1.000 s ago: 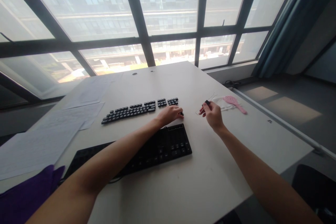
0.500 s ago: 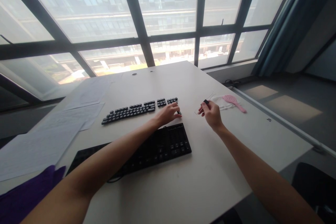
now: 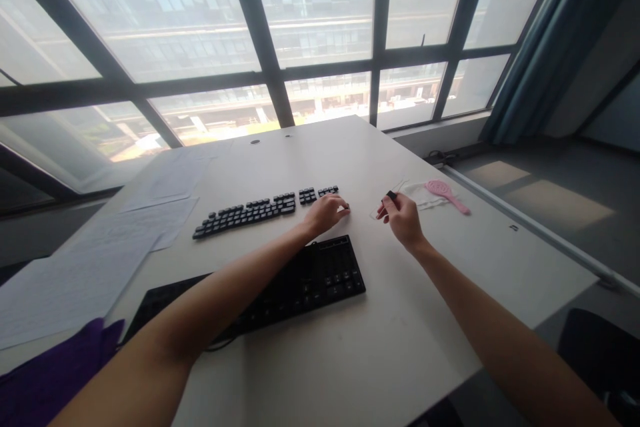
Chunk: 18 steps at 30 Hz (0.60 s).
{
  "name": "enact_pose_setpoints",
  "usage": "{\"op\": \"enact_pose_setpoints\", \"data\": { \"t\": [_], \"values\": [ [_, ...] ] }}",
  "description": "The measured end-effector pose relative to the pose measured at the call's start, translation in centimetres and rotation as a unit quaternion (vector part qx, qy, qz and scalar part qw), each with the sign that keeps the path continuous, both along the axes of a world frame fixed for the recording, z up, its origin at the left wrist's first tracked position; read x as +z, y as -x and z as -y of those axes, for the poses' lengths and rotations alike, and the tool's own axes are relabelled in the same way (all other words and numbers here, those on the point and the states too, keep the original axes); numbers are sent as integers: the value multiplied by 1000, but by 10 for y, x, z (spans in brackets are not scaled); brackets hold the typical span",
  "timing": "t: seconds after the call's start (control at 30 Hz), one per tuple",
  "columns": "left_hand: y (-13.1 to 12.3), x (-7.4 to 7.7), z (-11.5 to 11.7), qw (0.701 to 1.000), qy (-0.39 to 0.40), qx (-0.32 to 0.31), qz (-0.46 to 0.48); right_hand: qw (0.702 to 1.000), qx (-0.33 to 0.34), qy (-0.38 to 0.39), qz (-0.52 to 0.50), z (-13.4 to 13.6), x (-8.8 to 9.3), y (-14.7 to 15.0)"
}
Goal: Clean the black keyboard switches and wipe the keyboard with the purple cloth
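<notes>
My left hand point(image 3: 327, 213) pinches a small dark keycap point(image 3: 347, 207) just beyond the keyboard's upper right corner. My right hand point(image 3: 404, 219) is closed on a wire keycap puller point(image 3: 392, 195), its black grip showing above the thumb and thin wires sticking out. Below my left arm lies a black keyboard point(image 3: 336, 273), with some keys still on its lower right and a bare upper part; the forearm hides much of it. Removed keycaps point(image 3: 245, 215) stand in rows behind the keyboard, partly covered at the right end by my left hand.
To the right of my right hand, a pink hairbrush point(image 3: 443, 193) lies on a white cloth point(image 3: 420, 197). Printed papers point(image 3: 100, 247) cover the table's left side, near a purple cloth point(image 3: 60, 363). Windows stand behind the table point(image 3: 400, 347).
My left hand has shifted slightly right and away from the keyboard, with the keycap still at its fingertips. My right hand stays almost in place with the puller.
</notes>
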<state>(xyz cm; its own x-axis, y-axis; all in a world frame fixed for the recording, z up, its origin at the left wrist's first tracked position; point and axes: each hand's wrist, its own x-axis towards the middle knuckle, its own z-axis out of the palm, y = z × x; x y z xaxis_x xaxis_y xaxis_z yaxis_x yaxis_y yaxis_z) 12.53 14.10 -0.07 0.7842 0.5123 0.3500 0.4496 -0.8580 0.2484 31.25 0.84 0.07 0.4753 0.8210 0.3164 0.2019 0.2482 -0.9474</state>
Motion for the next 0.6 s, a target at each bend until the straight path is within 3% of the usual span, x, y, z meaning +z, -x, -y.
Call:
{"op": "enact_pose_setpoints", "data": {
  "t": [0.3,0.6],
  "values": [
    [-30,3,-13,997,-49,49,-31,1000,2,0,5,1,3,0],
    [-30,4,-23,994,-52,91,-35,1000,2,-1,5,1,2,-1]
  ]
}}
